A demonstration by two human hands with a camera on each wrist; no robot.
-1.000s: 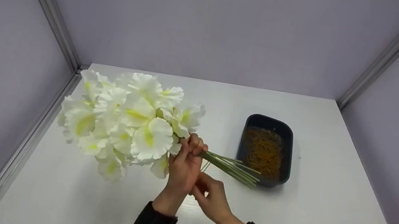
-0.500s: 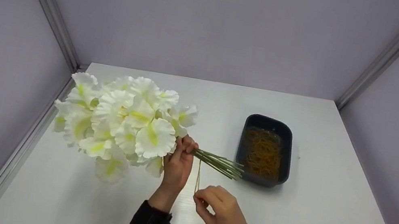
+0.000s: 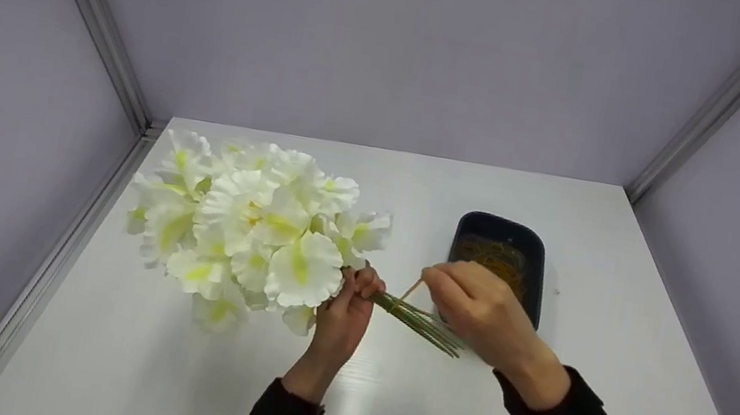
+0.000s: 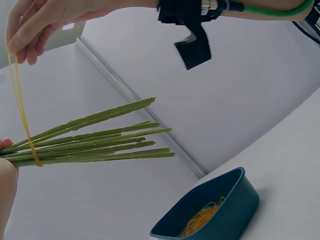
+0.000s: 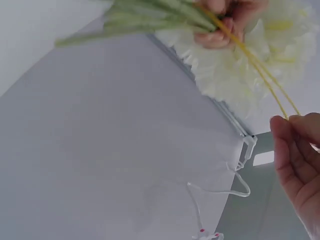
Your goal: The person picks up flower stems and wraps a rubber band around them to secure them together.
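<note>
Soft, even light from overhead fills the head view, which is bright and sharp. The table (image 3: 617,358) shows a faint sheen near its front edge and only a pale shadow beside the tray (image 3: 536,267). The flowers (image 3: 259,233) look slightly washed out. In the right wrist view the flowers and stems (image 5: 150,15) are blurred; the left wrist view is crisp.

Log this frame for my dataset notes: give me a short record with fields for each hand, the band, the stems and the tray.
left hand: left hand grips the bunch of white flowers where the blooms meet the stems
right hand: right hand pinches the rubber band, pulling it taut, up and away from the stems
rubber band: yellow, looped round the green stems close to the left hand
tray: dark tray of rubber bands on the white table, partly behind the right hand
</note>
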